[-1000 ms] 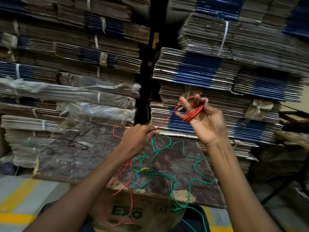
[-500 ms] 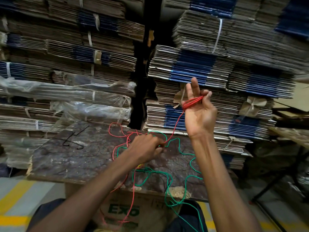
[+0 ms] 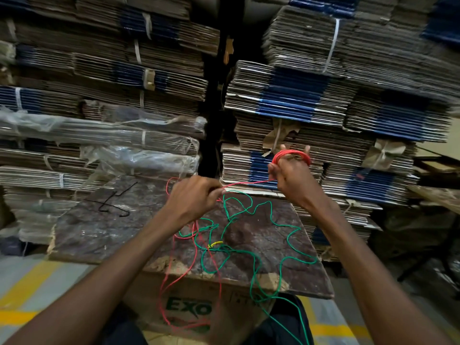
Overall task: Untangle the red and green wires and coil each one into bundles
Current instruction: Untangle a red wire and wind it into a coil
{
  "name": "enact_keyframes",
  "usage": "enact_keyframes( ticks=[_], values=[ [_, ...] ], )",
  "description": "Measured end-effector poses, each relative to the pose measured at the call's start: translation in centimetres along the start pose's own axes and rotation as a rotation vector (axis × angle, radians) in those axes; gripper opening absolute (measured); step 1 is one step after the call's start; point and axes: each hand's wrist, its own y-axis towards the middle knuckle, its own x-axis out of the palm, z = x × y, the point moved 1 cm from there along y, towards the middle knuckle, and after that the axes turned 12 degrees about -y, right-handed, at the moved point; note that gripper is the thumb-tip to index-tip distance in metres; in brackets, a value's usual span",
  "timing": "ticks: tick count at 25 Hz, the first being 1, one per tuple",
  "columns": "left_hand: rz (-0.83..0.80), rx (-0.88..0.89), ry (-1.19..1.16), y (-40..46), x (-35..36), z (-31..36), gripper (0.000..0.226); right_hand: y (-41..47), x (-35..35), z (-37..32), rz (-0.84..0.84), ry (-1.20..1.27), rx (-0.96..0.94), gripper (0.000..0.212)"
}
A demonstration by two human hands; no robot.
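Stacks of flattened cardboard (image 3: 311,100), strapped in bundles with blue-printed edges, fill the whole background; some on the left are wrapped in clear plastic. In front of them lies a dark, worn tabletop (image 3: 99,230) resting on a cardboard box (image 3: 189,310) printed with green letters. The floor (image 3: 29,290) below is grey with yellow stripes. On the tabletop the green wire (image 3: 286,240) sprawls in loose loops, one end trailing off the near edge. The red wire (image 3: 194,270) crosses the green one near the middle, hangs down in front of the box, and rises to the hands. The left hand (image 3: 193,195) has its fingers curled, pinching the red wire. From there a taut stretch runs to the right hand (image 3: 291,178), raised above the tabletop, whose fingers carry a small red coil (image 3: 291,154) wound around them. A short yellow piece (image 3: 215,244) sits where the wires cross.
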Motion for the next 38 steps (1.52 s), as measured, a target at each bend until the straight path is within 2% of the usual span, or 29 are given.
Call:
enact_keyframes(
  ticks=[2, 5, 11, 13, 15, 17, 21, 23, 28, 30, 33, 35, 38],
  values=[
    [0.042, -0.044, 0.041, 0.0, -1.1, -0.9, 0.026, -0.5, -0.8, 0.4, -0.048, -0.156, -0.018, 0.053],
    [0.138, -0.029, 0.041, 0.4, -2.4, -1.4, 0.022, -1.4, -1.9, 0.5, -0.114, -0.233, -0.054, 0.042],
    [0.226, -0.022, -0.015, 2.6, -2.5, -1.5, 0.018, -3.1, -1.9, -0.6, -0.285, -0.051, -0.173, 0.028],
    [0.23, -0.029, -0.019, 3.2, -2.2, -1.6, 0.018, -3.8, -1.4, -0.9, -0.404, 0.122, -0.188, 0.024],
    [0.225, -0.023, -0.03, 3.7, -2.0, -1.8, 0.018, -4.4, -1.6, -1.7, -0.528, 0.436, -0.136, 0.022],
    [0.214, -0.016, -0.048, 4.1, -1.8, -2.1, 0.018, -5.1, -2.5, -2.5, -0.565, 0.788, -0.103, 0.023],
    [0.183, 0.034, -0.077, 3.8, -1.2, -1.7, 0.017, -5.6, -4.5, -3.9, -0.398, 1.576, -0.093, 0.021],
    [0.172, 0.063, -0.091, 3.2, -0.5, -0.9, 0.018, -4.9, -4.8, -4.7, -0.279, 1.862, -0.108, 0.018],
    [0.064, 0.106, -0.159, 1.6, 2.0, 0.6, 0.017, -2.2, -5.3, -6.0, 0.074, 2.301, -0.028, 0.032],
    [0.026, 0.105, -0.183, 0.8, 2.9, 0.6, 0.022, -1.0, -5.6, -6.4, 0.23, 2.378, 0.072, 0.025],
    [0.014, 0.127, -0.114, -0.1, 3.5, 1.1, 0.018, 0.7, -4.9, -6.5, 0.444, 2.211, 0.205, 0.016],
    [0.041, 0.131, -0.047, -0.4, 3.3, 1.4, 0.018, 1.7, -3.5, -6.0, 0.519, 1.778, 0.234, 0.02],
    [0.087, 0.121, -0.021, -0.4, 2.3, 1.4, 0.018, 2.2, -1.4, -5.0, 0.422, 0.961, 0.116, 0.024]
  ],
)
